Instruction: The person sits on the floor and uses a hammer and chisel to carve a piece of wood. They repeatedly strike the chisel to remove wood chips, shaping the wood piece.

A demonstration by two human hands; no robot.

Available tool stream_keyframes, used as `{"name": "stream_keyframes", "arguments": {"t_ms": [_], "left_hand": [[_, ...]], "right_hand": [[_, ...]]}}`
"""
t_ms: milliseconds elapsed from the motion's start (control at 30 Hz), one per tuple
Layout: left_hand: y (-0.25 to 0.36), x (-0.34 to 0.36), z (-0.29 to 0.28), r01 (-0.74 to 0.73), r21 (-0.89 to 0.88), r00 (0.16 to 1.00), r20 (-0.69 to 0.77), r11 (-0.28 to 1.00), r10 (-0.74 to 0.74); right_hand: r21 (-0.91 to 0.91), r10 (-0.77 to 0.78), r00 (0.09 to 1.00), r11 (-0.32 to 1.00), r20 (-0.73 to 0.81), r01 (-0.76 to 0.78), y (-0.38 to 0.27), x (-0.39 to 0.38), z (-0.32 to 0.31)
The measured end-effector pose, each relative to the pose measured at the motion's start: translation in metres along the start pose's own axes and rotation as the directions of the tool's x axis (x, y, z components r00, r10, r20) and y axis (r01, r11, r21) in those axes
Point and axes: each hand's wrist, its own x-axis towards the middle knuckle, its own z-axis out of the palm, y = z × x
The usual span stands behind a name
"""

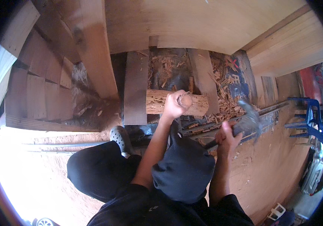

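Observation:
My left hand (173, 106) is wrapped round an upright piece of pale wood, its round end (186, 100) facing up, over a rough, gouged log (155, 101) lying crosswise in front of me. What is under my fist is hidden. My right hand (227, 137) grips the dark handle of a tool with a grey metal head (251, 115), like a hammer or hatchet, blurred by motion. It is raised to the right of my left hand, apart from it.
Wood shavings (221, 101) litter the work spot between boards (135, 86). Large plywood panels (202, 19) stand beyond. Stacked board pieces (44, 90) lie left, metal rails (44, 147) run crosswise, a blue plastic chair (308, 122) is at the right, and my foot in a grey clog (120, 137) is below.

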Motion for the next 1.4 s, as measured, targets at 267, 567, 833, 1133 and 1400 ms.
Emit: {"name": "stream_keyframes", "arguments": {"t_ms": [267, 567, 833, 1133, 1400], "left_hand": [[0.001, 0.001, -0.002, -0.003, -0.02, 0.999, 0.05, 1.0, 0.003], [-0.005, -0.003, 0.002, 0.008, -0.085, 0.999, 0.054, 0.996, -0.004], [0.006, -0.006, 0.003, -0.009, -0.223, 1.0, 0.011, 0.975, 0.012], [-0.007, -0.003, 0.001, 0.033, -0.168, 0.998, 0.063, 0.985, -0.023], [-0.011, -0.005, 0.005, 0.044, -0.221, 0.999, 0.028, 0.974, -0.038]], "right_hand": [[0.637, -0.851, 0.475, 0.496, 0.222, 0.59, -0.103, -0.056, 0.016], [0.837, -0.923, 0.378, 0.268, 0.08, 0.478, -0.159, -0.109, 0.03], [0.836, -0.93, 0.357, 0.261, 0.085, 0.482, -0.166, -0.113, 0.028], [0.818, -0.941, 0.32, 0.266, 0.106, 0.511, -0.17, -0.121, 0.014], [0.79, -0.894, 0.447, 0.302, 0.04, 0.533, -0.186, -0.137, 0.015]]}}
